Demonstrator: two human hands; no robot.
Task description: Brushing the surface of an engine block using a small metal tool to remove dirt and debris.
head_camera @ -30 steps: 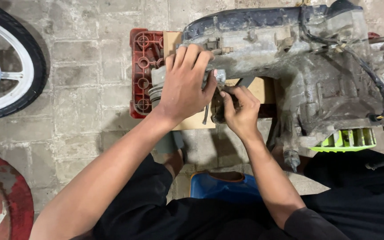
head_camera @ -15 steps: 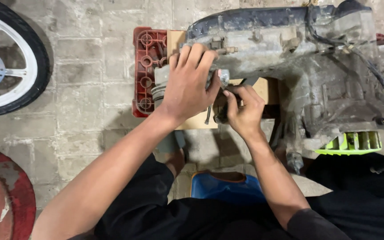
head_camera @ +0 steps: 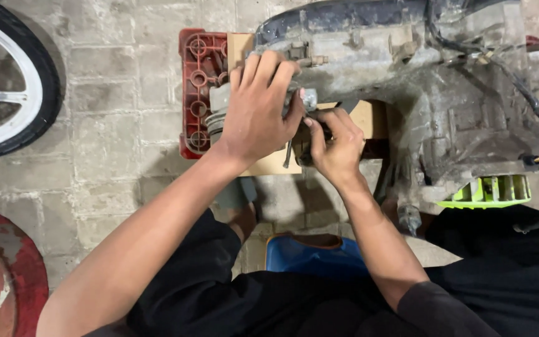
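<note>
- Both hands have barely shifted since the earlier frames: the left hand (head_camera: pixel 258 107) remains spread over the same grey part and the right hand (head_camera: pixel 332 145) has stayed pressed in beside it, while the view itself has drifted a little, bringing the engine lower and nearer.
- Left hand: palm down, fingers wrapped over a grey ribbed cylinder (head_camera: pixel 218 113) at the left end of the scooter engine (head_camera: pixel 444 93); the grip is closed around that part.
- Right hand: just right of the left hand, touching it at the thumb, fingers curled together around a small dark part under the engine case (what exactly it pinches is hidden by the fingers).
- A thin metal tool (head_camera: pixel 287 155) hangs down between the two hands; I cannot tell which hand holds it.
- Engine: dirty grey, lying across a red plastic crate (head_camera: pixel 196 75) and a wooden board (head_camera: pixel 369 118), with a bright green finned cover (head_camera: pixel 485 192) on its lower right side and black cables over its top.
- Left of the engine, well apart, a white-spoked wheel with a black tyre (head_camera: pixel 7 87) rests on the paved floor (head_camera: pixel 113 125).
- Below the engine, near the person's body, sits a blue stool (head_camera: pixel 316 254); far to the lower left is a rusty red round object (head_camera: pixel 1 274).
</note>
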